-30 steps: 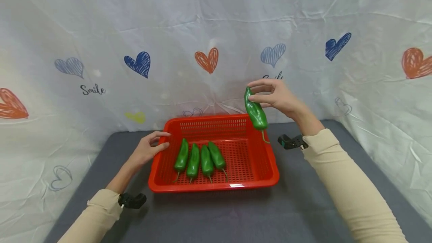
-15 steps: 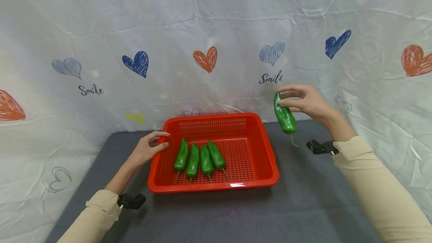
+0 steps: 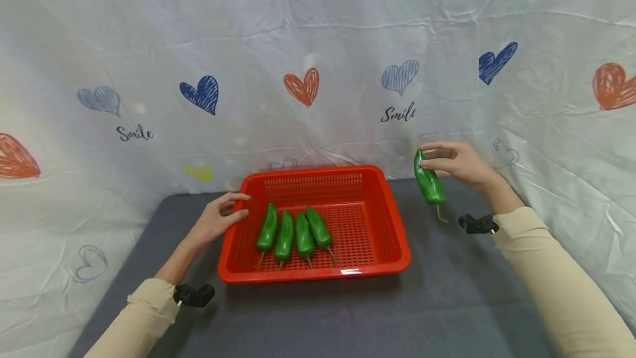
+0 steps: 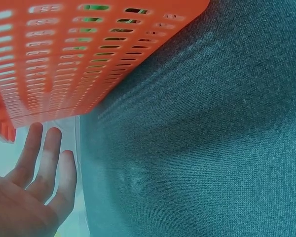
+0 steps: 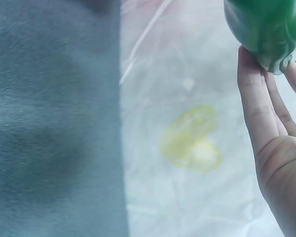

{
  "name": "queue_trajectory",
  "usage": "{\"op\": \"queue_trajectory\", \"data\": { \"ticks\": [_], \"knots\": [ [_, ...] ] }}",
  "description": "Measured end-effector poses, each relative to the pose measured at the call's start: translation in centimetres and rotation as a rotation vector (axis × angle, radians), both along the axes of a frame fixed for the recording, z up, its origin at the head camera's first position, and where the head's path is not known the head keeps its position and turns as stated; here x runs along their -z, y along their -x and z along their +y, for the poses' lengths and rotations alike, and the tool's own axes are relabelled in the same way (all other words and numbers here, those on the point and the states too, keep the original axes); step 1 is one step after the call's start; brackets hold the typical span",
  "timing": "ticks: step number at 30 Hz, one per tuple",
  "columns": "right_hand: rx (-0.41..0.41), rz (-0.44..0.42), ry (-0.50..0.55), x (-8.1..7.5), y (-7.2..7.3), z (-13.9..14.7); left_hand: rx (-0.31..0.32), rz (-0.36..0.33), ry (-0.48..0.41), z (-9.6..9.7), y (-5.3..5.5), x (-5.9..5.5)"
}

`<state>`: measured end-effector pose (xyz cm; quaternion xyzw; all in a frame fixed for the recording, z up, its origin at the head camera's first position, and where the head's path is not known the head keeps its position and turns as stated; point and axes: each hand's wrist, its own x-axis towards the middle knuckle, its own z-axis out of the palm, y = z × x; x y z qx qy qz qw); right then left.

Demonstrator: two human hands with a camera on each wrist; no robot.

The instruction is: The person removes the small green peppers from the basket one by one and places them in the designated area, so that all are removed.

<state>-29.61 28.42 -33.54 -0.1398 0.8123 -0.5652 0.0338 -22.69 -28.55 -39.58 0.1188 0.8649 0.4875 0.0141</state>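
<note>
In the head view my right hand [image 3: 459,166] pinches a green chili pepper [image 3: 429,184] near its tip, to the right of the red plastic basket [image 3: 310,275]. The pepper hangs tilted with its stem down; in the right wrist view the chili pepper [image 5: 269,29] is cut off by the frame top, with fingertips at its tip. Several more green chili peppers [image 3: 285,238] lie side by side in the basket's left half. My left hand [image 3: 216,220] holds the basket's left rim, thumb and forefinger over it. The other fingers [image 4: 48,160] extend outside the slotted wall.
The basket stands on a grey cloth-covered table [image 3: 318,319]. Behind it hangs a white sheet [image 3: 338,26] printed with hearts. Dark wrist cameras [image 3: 194,295] sit on both wrists.
My right hand has carried the chili pepper from over the basket's right rim out to the right, then lower beside it. My left hand, the basket and the peppers inside have stayed put.
</note>
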Motion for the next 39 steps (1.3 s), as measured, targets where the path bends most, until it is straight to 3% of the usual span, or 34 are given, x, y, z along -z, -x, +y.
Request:
{"op": "queue_trajectory", "data": {
  "ticks": [9,19,39],
  "knots": [
    [-0.014,-0.004,-0.007,2.7,0.9,0.4,0.001,0.007,0.004,0.1,0.1,-0.1],
    [-0.035,-0.045,-0.019,4.4,1.3,0.5,0.003,0.018,0.005,0.1,0.1,0.0],
    [-0.030,-0.115,-0.061,9.0,4.1,0.0,0.002,-0.009,-0.014,0.1,0.2,0.0]
  ]
}}
